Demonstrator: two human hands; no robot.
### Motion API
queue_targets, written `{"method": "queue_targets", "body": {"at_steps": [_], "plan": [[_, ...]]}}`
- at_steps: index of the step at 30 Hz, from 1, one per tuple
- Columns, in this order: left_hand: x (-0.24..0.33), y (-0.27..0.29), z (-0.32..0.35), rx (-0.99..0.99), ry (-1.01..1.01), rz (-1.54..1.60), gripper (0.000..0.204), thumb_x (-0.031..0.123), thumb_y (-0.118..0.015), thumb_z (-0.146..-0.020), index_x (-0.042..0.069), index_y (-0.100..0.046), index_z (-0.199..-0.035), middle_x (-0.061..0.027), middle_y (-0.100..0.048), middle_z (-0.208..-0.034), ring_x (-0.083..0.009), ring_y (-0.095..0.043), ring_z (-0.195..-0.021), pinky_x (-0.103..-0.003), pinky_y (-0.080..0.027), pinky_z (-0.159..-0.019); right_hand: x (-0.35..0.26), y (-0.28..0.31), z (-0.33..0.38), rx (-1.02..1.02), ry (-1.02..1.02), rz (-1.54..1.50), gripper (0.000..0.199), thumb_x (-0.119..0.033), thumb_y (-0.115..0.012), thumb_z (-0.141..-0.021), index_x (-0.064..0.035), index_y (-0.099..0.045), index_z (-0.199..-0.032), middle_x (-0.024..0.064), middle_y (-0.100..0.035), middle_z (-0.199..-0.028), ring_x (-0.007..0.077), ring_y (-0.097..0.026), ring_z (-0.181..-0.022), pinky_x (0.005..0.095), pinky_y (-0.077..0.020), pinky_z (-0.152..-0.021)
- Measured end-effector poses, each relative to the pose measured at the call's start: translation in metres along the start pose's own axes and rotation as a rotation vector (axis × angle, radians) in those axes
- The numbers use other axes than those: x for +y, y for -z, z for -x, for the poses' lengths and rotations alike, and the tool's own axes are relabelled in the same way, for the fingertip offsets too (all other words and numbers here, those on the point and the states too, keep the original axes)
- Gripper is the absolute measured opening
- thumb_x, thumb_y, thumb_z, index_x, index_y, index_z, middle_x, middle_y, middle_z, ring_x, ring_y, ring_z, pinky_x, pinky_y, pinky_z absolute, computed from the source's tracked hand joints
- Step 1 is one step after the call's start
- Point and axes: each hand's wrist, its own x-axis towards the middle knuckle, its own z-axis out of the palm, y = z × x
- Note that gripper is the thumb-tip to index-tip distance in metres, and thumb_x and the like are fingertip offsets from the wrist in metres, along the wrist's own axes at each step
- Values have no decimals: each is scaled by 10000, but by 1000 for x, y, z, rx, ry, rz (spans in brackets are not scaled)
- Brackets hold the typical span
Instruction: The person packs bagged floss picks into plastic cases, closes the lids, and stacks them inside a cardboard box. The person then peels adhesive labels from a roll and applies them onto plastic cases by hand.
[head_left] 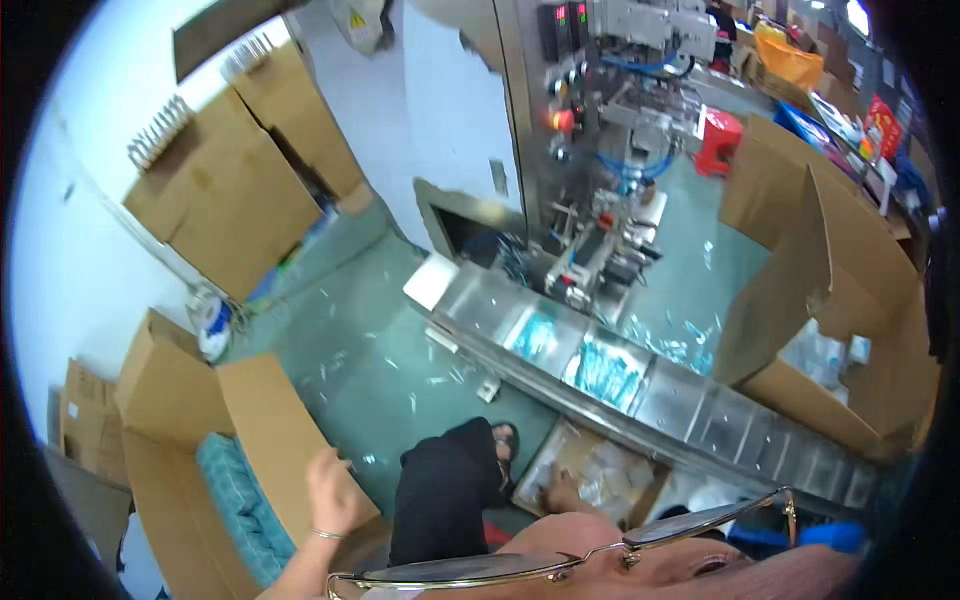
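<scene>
My left hand [334, 493], a thin bracelet at its wrist, is raised beside the flap of an open cardboard box [275, 440] at the lower left. Its fingers look curled in and are blurred; whatever they may hold is hidden. Inside that box lies a teal plastic-wrapped bundle [240, 505]. Low in the middle, my right hand [566, 494] is at a shallow tray [537, 470] of transparent plastic bags [612, 474]. Its fingers are mostly hidden. Above the tray, a metal conveyor [690, 400] carries two heaps of small teal packets, a larger heap [606, 374] and a smaller one [535, 333].
A packing machine [425, 110] with a red button [563, 121] stands behind the conveyor. At right is a large open carton [780, 280] with plastic inside. Flattened cardboard [225, 190] leans on the left wall. Small packets litter the green floor [350, 330]. A red stool [718, 143] stands farther back.
</scene>
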Motion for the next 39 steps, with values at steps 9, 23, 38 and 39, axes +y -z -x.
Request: {"method": "queue_targets", "body": {"at_steps": [9, 23, 38, 39], "plan": [[131, -77, 17, -721, 247, 1231, 347, 111, -587, -820, 24, -481, -1139, -106, -591, -991, -156, -557, -970, -276, -435, -845, -4, 122, 43, 221, 70, -363, 452, -266, -503, -805, -120, -428, -1226, 203, -505, -1129, 329, -573, -897, 449, -481, -745], [125, -53, -29, -566, 528, 1950, 672, 224, -660, -738, 12, -308, -1270, -153, -471, -1170, -263, -470, -1099, -376, -383, -938, -121, 260, 81, 653, 188, -864, 431, -343, -523, -821, 22, -545, -1047, 187, -586, -1005, 303, -554, -965, 360, -427, -853], [76, -36, -15, -570, 619, 2016, 753, 218, -710, -672, 11, -286, -1259, -174, -515, -1097, -247, -520, -1004, -332, -430, -845, -85, 317, -92, 725, -637, -1030, 1056, -563, -700, -571, -19, -195, -1322, 211, -433, -1249, 341, -428, -1153, 400, -365, -933], [74, -35, -16, -574, 664, 2023, 765, 224, -719, -670, 11, -283, -1261, -179, -515, -1098, -250, -525, -998, -336, -437, -838, -96, 322, -86, 557, -554, -1044, 1034, -583, -683, -578, 5, -233, -1300, 204, -465, -1222, 327, -439, -1147, 386, -373, -928]]}}
